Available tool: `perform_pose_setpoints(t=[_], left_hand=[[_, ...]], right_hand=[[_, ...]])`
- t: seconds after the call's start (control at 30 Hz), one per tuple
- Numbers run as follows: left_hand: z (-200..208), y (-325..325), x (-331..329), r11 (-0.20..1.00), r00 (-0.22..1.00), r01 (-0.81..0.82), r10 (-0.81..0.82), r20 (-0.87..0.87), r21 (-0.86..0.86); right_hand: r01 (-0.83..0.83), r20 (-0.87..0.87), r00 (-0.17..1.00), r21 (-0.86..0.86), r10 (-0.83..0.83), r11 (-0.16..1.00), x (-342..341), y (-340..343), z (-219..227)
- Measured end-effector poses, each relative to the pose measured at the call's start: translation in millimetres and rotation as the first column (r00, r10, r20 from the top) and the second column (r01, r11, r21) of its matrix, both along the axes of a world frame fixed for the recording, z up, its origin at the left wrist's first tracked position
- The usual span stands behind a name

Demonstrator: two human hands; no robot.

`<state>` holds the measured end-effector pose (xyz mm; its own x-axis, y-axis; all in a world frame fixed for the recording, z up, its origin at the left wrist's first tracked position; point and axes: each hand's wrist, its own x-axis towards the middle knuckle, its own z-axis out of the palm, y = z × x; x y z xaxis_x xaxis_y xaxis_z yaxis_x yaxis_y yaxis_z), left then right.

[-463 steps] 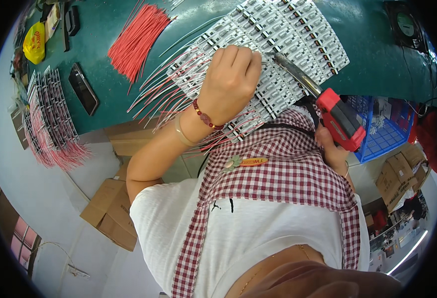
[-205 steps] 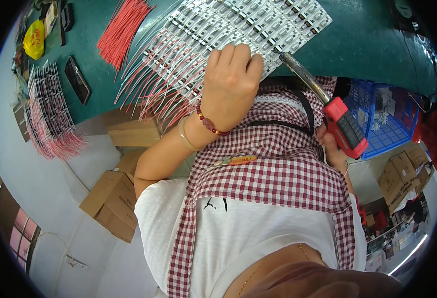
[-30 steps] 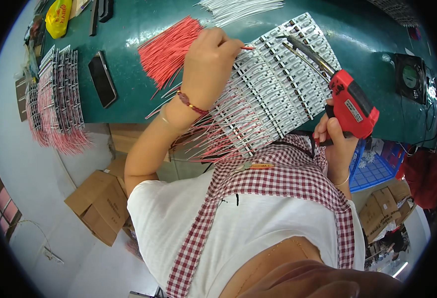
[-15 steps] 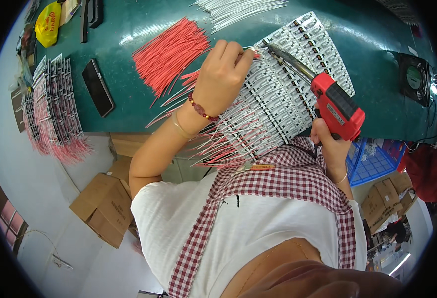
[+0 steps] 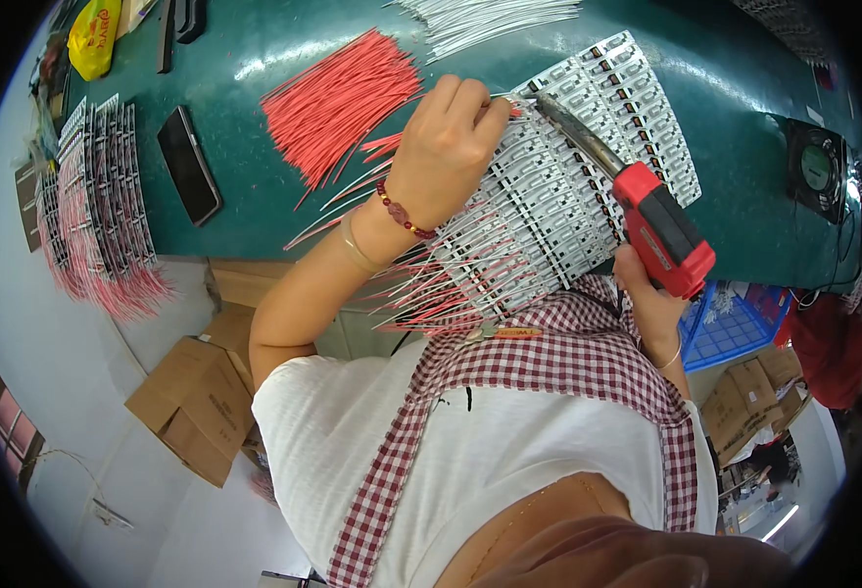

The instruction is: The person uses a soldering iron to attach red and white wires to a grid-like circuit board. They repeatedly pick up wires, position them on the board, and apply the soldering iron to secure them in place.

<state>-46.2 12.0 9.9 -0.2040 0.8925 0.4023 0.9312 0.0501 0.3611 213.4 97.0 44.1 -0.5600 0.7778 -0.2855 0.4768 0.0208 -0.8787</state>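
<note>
My left hand [image 5: 451,137] is pinched closed over the left edge of a white circuit board panel [image 5: 568,167]. Thin red and white wires [image 5: 338,201] run out beneath this hand, and red ends show at its fingertips. My right hand [image 5: 649,299] is wrapped around the handle of a red and black soldering gun [image 5: 661,230]. The gun's long metal tip points up and left, close to my left fingertips at the panel's edge; whether it touches is too small to tell. Rows of soldered red and white wires [image 5: 451,279] hang off the panel's lower left side.
A bundle of red wires [image 5: 338,103] lies left of my left hand, with white wires [image 5: 490,22] farther back. A phone [image 5: 189,165], wired panels [image 5: 103,196] and a yellow bag [image 5: 94,39] are at left. A black round-dial device [image 5: 816,169] and blue basket [image 5: 730,328] are at right.
The whole view has shifted slightly. The soldering gun's body has dropped a little, its tip staying beside my left fingertips. Both hands keep their holds.
</note>
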Motion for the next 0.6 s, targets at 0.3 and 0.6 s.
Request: perform_pose_setpoints(t=[0.3, 0.6], left_hand=[[-1.9, -1.1, 2.9, 1.000, 0.997, -0.018, 0.018, -0.077, -0.010], [0.5, -3.2, 12.6, 0.998, 0.995, 0.033, -0.029, -0.095, 0.045]], right_hand=[[0.113, -0.131, 0.984, -0.042, -0.117, 0.993, -0.8, -6.1, 3.8], [0.112, -0.159, 0.977, -0.200, -0.145, 0.973, 9.0, -6.4, 2.1]])
